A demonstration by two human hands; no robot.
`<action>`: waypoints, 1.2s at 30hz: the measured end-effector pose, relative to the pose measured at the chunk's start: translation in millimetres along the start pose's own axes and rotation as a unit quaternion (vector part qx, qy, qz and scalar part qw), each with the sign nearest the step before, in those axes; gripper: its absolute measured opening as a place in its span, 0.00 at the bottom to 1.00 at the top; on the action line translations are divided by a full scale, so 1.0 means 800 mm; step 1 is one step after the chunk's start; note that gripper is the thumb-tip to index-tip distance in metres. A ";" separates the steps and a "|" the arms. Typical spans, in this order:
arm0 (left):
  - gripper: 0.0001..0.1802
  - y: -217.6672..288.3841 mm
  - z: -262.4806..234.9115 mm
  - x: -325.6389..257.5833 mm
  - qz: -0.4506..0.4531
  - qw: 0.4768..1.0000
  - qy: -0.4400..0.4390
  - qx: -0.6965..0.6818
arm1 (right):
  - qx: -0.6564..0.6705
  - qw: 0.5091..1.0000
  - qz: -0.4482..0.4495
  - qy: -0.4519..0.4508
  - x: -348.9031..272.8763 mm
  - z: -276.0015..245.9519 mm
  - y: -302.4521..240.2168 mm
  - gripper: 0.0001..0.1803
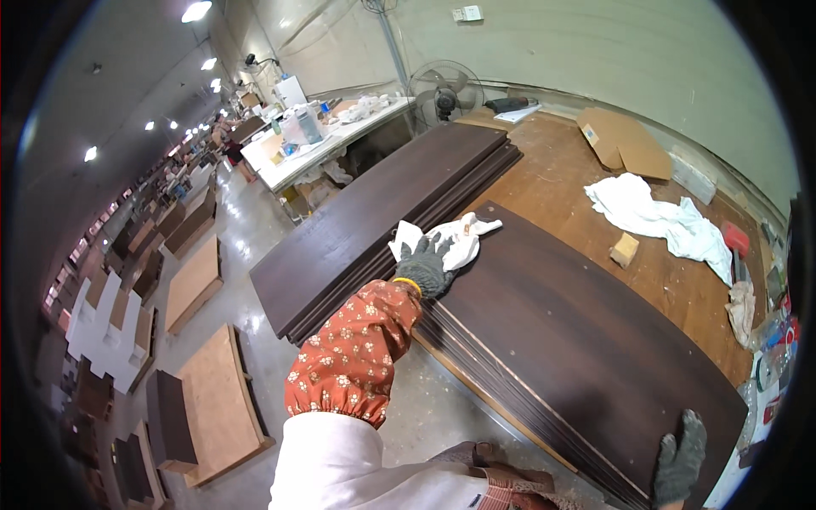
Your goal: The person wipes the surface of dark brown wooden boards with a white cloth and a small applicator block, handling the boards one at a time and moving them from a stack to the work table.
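Observation:
My left hand, in a dark grey glove, holds a crumpled white cloth against the far left end of a dark brown wooden panel. That panel tops a stack of similar panels on the wooden table. Fingers of the left hand lie over the cloth and partly hide it. My right hand, gloved in the same grey, rests with fingers stretched out at the panel's near right end. Just left of the cloth is a second stack of dark panels.
A white rag, a yellowish block and cardboard lie on the brown tabletop. Bottles and tools crowd its right edge. Behind stand a fan and a cluttered white table. Pallets with boards line the floor at left.

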State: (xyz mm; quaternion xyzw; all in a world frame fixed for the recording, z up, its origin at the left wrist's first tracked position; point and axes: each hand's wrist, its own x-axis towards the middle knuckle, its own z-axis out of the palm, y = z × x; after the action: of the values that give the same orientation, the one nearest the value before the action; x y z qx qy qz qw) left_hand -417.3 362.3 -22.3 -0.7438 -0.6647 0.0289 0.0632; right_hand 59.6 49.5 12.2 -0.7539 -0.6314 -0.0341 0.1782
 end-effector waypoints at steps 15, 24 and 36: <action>0.38 -0.045 0.021 0.026 0.002 0.996 0.091 -0.024 | 0.077 0.968 -0.236 0.016 0.200 0.182 -0.217 0.26; 0.29 0.186 0.101 -0.009 0.418 0.627 0.015 -0.657 | 0.384 0.915 -0.094 0.077 0.222 0.220 -0.161 0.20; 0.37 0.099 0.015 0.158 0.177 0.972 0.111 -0.107 | 0.343 0.930 -0.129 0.038 0.203 0.171 -0.215 0.21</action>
State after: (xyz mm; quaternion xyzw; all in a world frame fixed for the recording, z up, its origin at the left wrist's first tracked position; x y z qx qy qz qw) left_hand -326.3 480.1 -39.2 -0.8507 -0.5106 -0.1141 0.0504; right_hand -97.7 268.5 -31.7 -0.5568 -0.6895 0.1332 0.4436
